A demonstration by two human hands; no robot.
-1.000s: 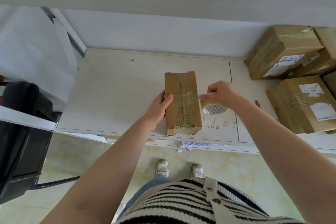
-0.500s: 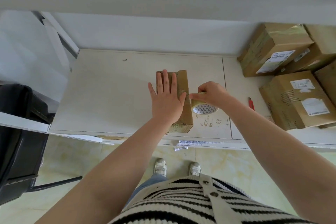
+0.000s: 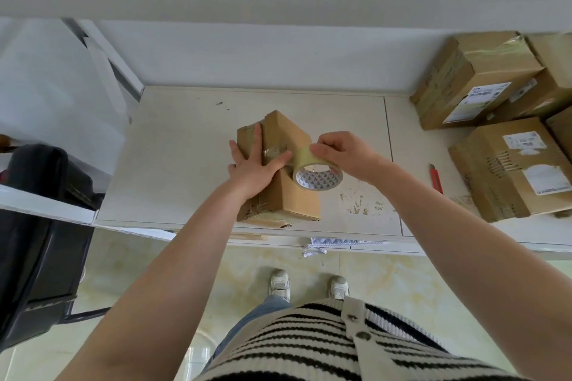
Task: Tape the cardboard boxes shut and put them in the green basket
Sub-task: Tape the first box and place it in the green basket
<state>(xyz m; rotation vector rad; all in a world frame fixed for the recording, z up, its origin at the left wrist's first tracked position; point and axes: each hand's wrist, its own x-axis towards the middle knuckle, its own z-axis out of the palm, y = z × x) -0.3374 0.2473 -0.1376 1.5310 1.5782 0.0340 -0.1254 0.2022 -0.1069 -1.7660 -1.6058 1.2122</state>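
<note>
On the white bench point(image 3: 185, 164), toward its front edge, the cardboard box point(image 3: 291, 170) lies tipped up on an edge under the left hand point(image 3: 252, 165), whose fingers point(image 3: 256, 141) are spread flat, pressing the taped face while the thumb pins the strip. Taping looks to be in progress. Just right, the right hand point(image 3: 343, 153) pinches the tape roll point(image 3: 318, 175) with curled fingers. Next the roll likely needs pulling round the box. No green basket shows; 2 or more other boxes point(image 3: 507, 164) sit far right.
</note>
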